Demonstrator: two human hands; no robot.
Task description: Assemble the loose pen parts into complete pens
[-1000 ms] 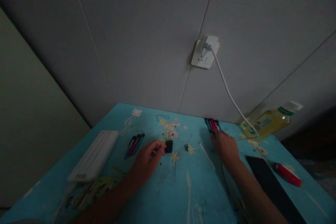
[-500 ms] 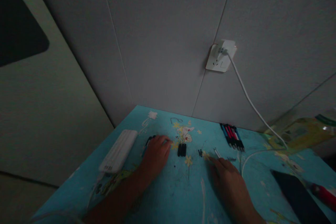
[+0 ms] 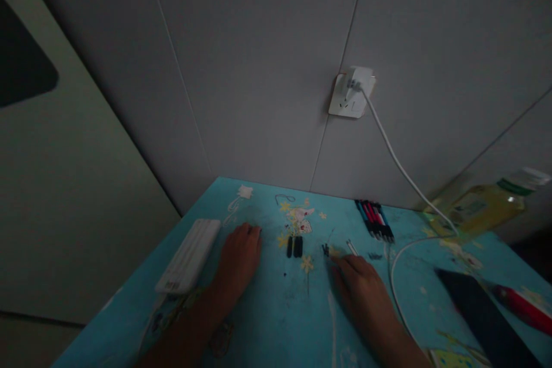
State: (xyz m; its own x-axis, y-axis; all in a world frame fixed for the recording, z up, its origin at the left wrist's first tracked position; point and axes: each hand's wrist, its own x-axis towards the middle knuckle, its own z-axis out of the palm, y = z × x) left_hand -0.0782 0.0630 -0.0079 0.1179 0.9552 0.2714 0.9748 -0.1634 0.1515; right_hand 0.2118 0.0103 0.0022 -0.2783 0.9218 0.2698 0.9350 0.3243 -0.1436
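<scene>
My left hand (image 3: 240, 253) lies palm down on the blue patterned table, beside a white power strip-like block (image 3: 188, 256). Its fingers are curled together and whatever is under them is hidden. My right hand (image 3: 360, 284) rests on the table with thumb and forefinger slightly apart, holding nothing I can see. Close to its fingertips are several tiny black parts (image 3: 325, 250) and thin white sticks (image 3: 352, 248). Between the hands stand out short black tubes (image 3: 297, 246), side by side. A small pile of dark bits (image 3: 375, 256) lies beyond the right knuckles.
A row of pens (image 3: 374, 220) in blue, red and black lies near the wall. A white cable (image 3: 401, 164) runs from the wall socket (image 3: 347, 104) across the table. At right are a bottle of yellow liquid (image 3: 485, 207), a dark flat sheet (image 3: 483, 313) and a red object (image 3: 524, 306).
My left hand has drawn left and its fingers have curled in, covering the dark and blue pieces seen beside it before. One black tube now sits slightly apart. The right hand has barely moved.
</scene>
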